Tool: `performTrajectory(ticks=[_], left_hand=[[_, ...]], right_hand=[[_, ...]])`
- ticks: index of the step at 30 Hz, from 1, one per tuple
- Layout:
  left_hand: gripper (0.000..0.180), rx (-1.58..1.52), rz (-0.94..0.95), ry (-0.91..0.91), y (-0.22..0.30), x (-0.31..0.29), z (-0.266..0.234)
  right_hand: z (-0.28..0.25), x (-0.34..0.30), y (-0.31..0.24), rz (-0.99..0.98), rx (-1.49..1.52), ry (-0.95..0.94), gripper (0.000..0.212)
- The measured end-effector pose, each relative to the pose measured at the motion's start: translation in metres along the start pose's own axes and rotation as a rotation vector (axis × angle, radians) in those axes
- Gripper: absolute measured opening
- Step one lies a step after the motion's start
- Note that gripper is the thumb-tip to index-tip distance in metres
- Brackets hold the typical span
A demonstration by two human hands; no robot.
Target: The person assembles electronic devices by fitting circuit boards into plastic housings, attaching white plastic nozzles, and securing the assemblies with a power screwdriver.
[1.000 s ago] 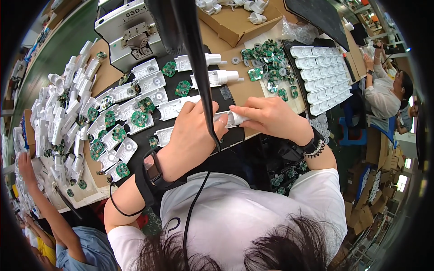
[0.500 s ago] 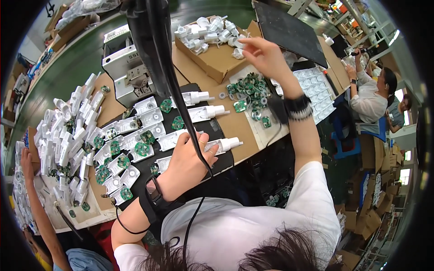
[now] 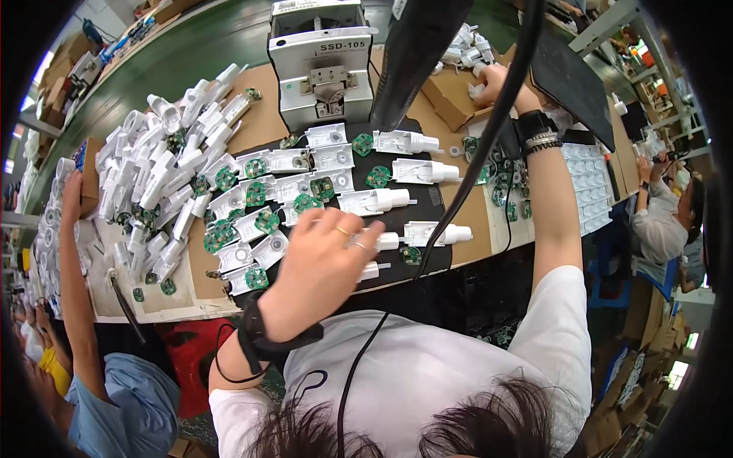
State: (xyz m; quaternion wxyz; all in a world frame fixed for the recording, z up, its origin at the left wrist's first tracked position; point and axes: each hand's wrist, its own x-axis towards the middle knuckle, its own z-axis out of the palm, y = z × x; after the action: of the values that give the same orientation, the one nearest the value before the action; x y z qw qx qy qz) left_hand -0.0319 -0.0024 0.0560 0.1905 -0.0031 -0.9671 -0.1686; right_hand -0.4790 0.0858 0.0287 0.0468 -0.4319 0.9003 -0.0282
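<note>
My left hand [image 3: 328, 256] hovers low over the black mat [image 3: 435, 200], fingers apart and bent downward. Beside its thumb a white plastic housing with a round nozzle [image 3: 388, 241] sticks out; whether the hand touches it is hidden. More white nozzled housings [image 3: 374, 201] lie in rows, with green circuit boards [image 3: 379, 177] next to them. Farther right, my right hand [image 3: 500, 85] is down in the cardboard box [image 3: 450, 98], fingers curled around a white plastic part [image 3: 475, 90] that is mostly covered. White nozzle pieces [image 3: 467, 47] are heaped at the box's far end.
Left of the mat rises a pile of white housings [image 3: 164, 156]. A white-and-black machine [image 3: 324, 69] stands behind the mat. Black cables [image 3: 477, 164] cross in front. At right are a white parts tray [image 3: 584, 183] and a dark panel [image 3: 573, 91]. A co-worker's arm [image 3: 76, 267] reaches in at left.
My right hand has gone from above the box down into it, its spread fingers now curled. My left hand remains over the housings. The whole view has swung, moving the bench contents rightward.
</note>
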Motion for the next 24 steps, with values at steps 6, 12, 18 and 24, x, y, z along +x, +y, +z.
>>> performTrajectory(ticks=[6, 12, 18, 24], left_hand=[[0.028, 0.157, -0.216, 0.015, -0.047, -0.004, -0.017], [0.026, 0.178, -0.247, 0.023, -0.066, 0.002, 0.002], [0.025, 0.134, -0.295, -0.001, -0.067, 0.006, 0.01], [0.023, 0.051, -0.256, 0.035, -0.071, 0.006, 0.016]], right_hand=[[0.014, 0.004, -0.016, -0.256, 0.048, 0.06, 0.049], [0.003, -0.008, -0.035, -0.162, 0.177, 0.212, 0.049], [-0.026, -0.091, -0.079, -0.361, 0.621, 0.248, 0.042], [-0.029, -0.151, -0.129, -0.653, 0.622, -0.141, 0.042]])
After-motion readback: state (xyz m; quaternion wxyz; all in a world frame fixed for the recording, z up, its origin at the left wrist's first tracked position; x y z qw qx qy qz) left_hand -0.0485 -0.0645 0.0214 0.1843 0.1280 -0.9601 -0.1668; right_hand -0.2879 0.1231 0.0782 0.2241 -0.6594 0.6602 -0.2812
